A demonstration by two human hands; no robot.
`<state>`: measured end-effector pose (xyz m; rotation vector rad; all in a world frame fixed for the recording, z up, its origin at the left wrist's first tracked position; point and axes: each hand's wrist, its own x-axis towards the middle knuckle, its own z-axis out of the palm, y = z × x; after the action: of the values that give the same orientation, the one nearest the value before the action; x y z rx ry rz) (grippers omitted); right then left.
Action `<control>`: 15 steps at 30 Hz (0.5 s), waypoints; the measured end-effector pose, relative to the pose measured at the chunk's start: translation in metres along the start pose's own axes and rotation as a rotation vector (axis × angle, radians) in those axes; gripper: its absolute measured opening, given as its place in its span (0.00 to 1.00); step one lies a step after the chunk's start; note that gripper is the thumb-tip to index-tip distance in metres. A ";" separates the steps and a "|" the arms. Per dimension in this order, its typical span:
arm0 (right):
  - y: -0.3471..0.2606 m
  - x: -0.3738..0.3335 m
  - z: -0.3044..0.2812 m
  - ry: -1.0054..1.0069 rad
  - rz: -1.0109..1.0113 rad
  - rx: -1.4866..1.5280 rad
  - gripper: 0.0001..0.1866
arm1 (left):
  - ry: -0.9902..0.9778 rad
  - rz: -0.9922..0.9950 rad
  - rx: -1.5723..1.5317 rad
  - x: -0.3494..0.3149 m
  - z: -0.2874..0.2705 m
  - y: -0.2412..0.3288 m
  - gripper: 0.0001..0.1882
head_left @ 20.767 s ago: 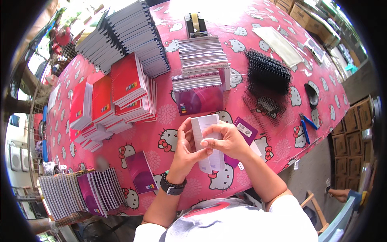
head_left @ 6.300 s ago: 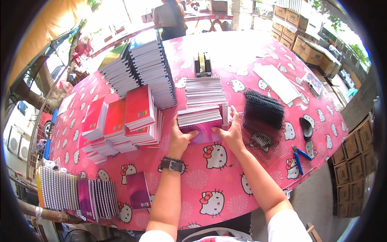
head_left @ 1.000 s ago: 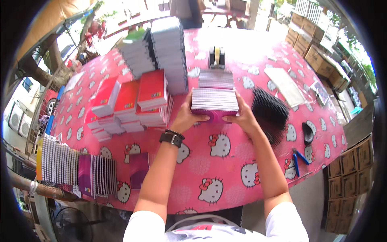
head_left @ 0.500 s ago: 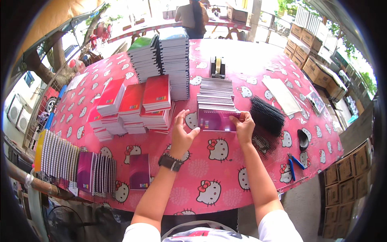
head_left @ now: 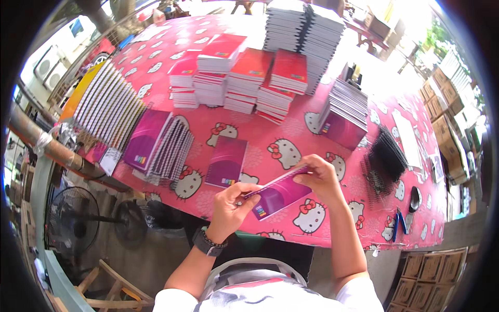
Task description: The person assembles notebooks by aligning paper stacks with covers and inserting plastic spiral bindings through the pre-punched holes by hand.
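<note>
A purple notebook [head_left: 283, 191] is held tilted above the table's near edge. My left hand [head_left: 231, 208] pinches its left corner between thumb and fingers, and my right hand [head_left: 319, 179] grips its upper right end. A row of holes runs along its upper long edge. Just beyond my left hand, another purple notebook [head_left: 227, 160] lies flat on the pink patterned tablecloth [head_left: 280, 130]. Past my right hand stands a stack of purple-covered booklets [head_left: 344, 127]. To the right of it lies a bundle of black binding coils [head_left: 387, 153].
Wire-bound notebooks [head_left: 109, 106] stand in a row at the left. Red notebooks [head_left: 249, 65] are piled mid-table, before tall stacks of spiral notebooks [head_left: 322, 41]. Blue-handled pliers [head_left: 399, 224] and a black mouse-like object [head_left: 415, 199] lie right. A fan [head_left: 75, 218] stands lower left; cartons [head_left: 431, 275] lower right.
My right hand has drawn the purple notebook off the stack toward me. My left hand, open before, now holds its other end. The view has swung left and down.
</note>
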<state>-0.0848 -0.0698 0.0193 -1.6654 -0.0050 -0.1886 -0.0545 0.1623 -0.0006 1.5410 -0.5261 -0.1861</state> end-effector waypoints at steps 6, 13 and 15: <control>0.006 0.093 0.073 -0.233 -0.038 -0.270 0.18 | 0.382 -0.070 0.164 0.002 -0.047 -0.015 0.12; 0.029 0.126 0.113 -0.143 -0.192 -0.895 0.29 | 0.410 -0.004 0.546 0.017 -0.068 -0.045 0.14; 0.037 0.123 0.111 -0.158 -0.166 -0.878 0.29 | 0.405 0.011 0.563 0.016 -0.067 -0.049 0.14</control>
<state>0.0542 0.0224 -0.0115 -2.5561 -0.2061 -0.1963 -0.0016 0.2132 -0.0415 2.0553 -0.2708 0.3062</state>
